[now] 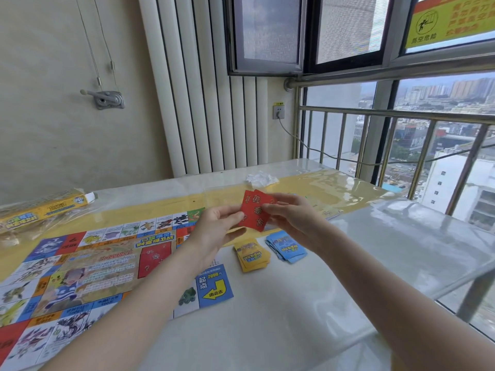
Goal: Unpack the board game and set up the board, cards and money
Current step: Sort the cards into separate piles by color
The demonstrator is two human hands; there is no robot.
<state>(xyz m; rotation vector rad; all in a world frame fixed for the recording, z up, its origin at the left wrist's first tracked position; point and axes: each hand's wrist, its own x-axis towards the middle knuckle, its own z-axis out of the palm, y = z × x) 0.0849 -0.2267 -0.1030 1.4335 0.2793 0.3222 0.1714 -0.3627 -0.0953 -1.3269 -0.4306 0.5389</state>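
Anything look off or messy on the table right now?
Mostly tidy. The blue pile is fanned out unevenly, unlike the neater yellow pile. Crumpled white wrapping lies loose near the far edge. The board lies flat. Both hands hold red cards.

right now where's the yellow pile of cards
In the head view the yellow cards lie on the white table, just right of the game board and left of the blue cards, below the hands.

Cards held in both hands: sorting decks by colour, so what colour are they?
Red, with pale characters, shown in the head view: rectangular paper cards.
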